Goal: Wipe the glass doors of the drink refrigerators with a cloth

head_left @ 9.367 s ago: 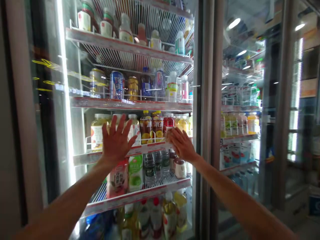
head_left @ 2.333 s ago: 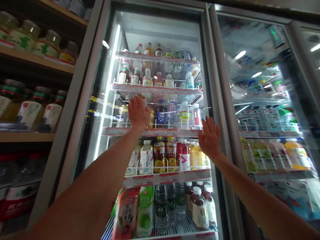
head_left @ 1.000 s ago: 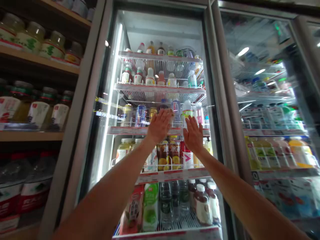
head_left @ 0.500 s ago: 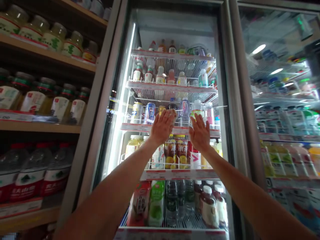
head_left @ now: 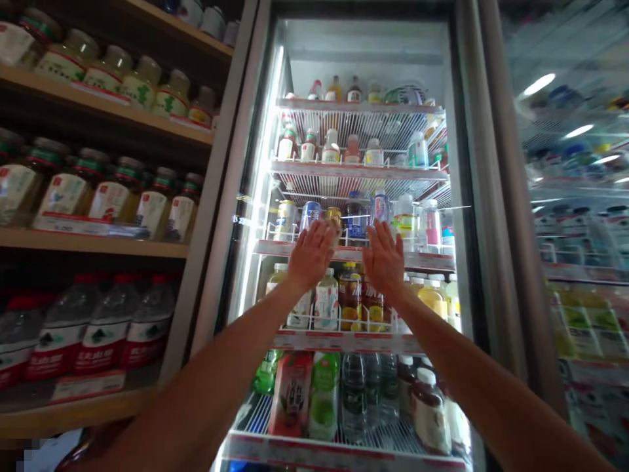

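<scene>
My left hand (head_left: 310, 254) lies flat over a crumpled pale cloth (head_left: 335, 231), pressed to the glass door (head_left: 363, 49) of a lit drinks cooler. Only the cloth's edge shows beside the fingers. Level with it, my right hand (head_left: 386, 259) has its palm toward the glass and fingers stretched out, holding nothing. Both arms reach forward and up. Behind the glass, between and around the hands, are a gold can (head_left: 333, 215), a dark blue bottle (head_left: 354, 219) and brown tea bottles (head_left: 350, 298).
Wooden shelves (head_left: 113, 241) with juice bottles and jars stand to the left, large red-capped water bottles (head_left: 105, 331) lower down. A metal frame (head_left: 506, 196) separates this cooler from another glass-fronted one at right. Green and red cartons (head_left: 291, 393) stand on the cooler's lower shelf.
Both hands have shifted left across the glass relative to the shelves, the left still over the cloth. My view has turned slightly left, showing more of the wooden shelves.
</scene>
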Tool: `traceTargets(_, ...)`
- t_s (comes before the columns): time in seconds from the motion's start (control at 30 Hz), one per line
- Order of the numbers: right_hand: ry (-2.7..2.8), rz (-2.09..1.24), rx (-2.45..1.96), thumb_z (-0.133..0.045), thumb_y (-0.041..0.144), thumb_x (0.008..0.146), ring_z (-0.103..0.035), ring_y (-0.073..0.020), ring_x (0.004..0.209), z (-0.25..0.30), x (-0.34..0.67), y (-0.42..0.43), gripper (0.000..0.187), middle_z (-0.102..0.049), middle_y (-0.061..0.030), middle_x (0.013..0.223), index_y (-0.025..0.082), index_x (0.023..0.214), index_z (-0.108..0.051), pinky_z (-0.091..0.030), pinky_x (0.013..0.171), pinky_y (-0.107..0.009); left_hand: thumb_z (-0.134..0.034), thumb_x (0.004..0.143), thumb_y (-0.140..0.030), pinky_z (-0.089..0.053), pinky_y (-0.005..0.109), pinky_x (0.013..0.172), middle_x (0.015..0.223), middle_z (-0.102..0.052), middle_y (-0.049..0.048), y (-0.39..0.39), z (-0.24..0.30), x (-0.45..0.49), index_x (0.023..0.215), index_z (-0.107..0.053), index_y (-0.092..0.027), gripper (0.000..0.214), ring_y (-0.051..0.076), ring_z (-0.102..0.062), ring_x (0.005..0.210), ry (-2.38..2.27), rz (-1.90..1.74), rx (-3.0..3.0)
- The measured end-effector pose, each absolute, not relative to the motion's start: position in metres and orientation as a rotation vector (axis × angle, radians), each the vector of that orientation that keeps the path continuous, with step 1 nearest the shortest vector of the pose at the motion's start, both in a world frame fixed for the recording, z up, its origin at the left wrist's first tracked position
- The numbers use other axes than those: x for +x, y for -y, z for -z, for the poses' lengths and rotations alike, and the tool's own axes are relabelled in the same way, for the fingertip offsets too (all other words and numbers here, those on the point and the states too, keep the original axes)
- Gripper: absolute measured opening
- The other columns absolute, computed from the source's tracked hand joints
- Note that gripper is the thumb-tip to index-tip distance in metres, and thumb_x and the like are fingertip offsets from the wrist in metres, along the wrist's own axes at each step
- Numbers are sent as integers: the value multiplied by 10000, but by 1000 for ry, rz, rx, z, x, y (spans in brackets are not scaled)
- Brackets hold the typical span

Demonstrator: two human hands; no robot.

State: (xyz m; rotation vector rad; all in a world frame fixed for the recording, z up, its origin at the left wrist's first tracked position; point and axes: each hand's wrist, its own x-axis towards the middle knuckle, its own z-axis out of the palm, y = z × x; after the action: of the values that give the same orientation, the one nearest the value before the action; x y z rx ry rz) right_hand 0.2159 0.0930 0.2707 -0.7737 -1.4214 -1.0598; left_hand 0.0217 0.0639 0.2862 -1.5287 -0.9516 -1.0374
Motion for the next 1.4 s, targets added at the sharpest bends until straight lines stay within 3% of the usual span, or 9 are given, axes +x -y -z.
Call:
traceTargets(0.07, 1417, 1062, -789, -295, 304, 920, -289, -216, 1378, -271, 217, -94, 460, -396, -97, 1452, 152, 1328, -444, -217, 1123, -460, -331, 901, -300, -250, 473, 1121, 1460, -367, 91, -60, -284, 5, 1356, -396, -182, 474, 245, -268, 1378, 969, 1010, -1530)
traceTargets(0.27, 1341, 1063, -820, -302, 302, 916, -307, -226, 1370, -266, 244, -101, 451, -410, -97, 1443, 165, 1323, -441, -248, 1101, -481, -342, 877, -279, -266, 547, 1083, 1455, -329, 195, -47, -293, -72, 1384, -320, -84, 544, 323, -256, 1371, 1221, 1404, -1174)
traceTargets(0.4, 1404, 1081, -728, -293, 306, 929, -300, -211, 1374, -262, 214, -95, 450, -411, -80, 1444, 190, 1346, -411, -242, 1108, -475, -354, 885, -278, -265, 498, 1101, 1453, -339, 187, -59, -280, -18, 1369, -354, -85, 520, 311, -238, 1380, 1124, 1292, -1298)
traceTargets(0.57, 1435, 1055, -686, -293, 290, 931, -313, -218, 1368, -259, 184, -92, 452, -435, -70, 1428, 211, 1364, -395, -230, 1112, -480, -344, 908, -274, -272, 454, 1111, 1462, -361, 99, -69, -259, 43, 1352, -401, -181, 457, 242, -257, 1382, 892, 983, -1523)
traceTargets(0.87, 1437, 1039, -754, -296, 300, 924, -288, -236, 1378, -251, 223, -99, 482, -392, -92, 1453, 196, 1391, -355, -214, 1108, -502, -332, 898, -281, -249, 550, 1091, 1458, -317, 208, -54, -275, -22, 1391, -329, -70, 536, 335, -246, 1374, 1254, 1396, -1193)
traceTargets(1.1, 1405, 1059, -744, -284, 317, 929, -325, -235, 1360, -241, 223, -98, 474, -433, -92, 1426, 198, 1379, -374, -230, 1102, -499, -355, 910, -282, -257, 447, 1117, 1458, -375, 72, -66, -223, 42, 1356, -396, -224, 451, 227, -261, 1382, 874, 1003, -1549)
traceTargets(1.3, 1465, 1084, -774, -307, 307, 920, -285, -233, 1380, -227, 240, -96, 504, -397, -78, 1452, 222, 1417, -301, -211, 1113, -507, -320, 905, -299, -223, 566, 1096, 1471, -313, 171, -56, -240, -16, 1402, -321, -134, 524, 312, -225, 1387, 1210, 1403, -1232)
traceTargets(1.4, 1464, 1089, -751, -305, 304, 924, -289, -227, 1379, -223, 225, -90, 495, -396, -78, 1453, 214, 1410, -312, -212, 1115, -493, -331, 902, -285, -239, 552, 1096, 1471, -317, 166, -58, -223, 6, 1408, -313, -142, 526, 308, -204, 1394, 1147, 1333, -1337)
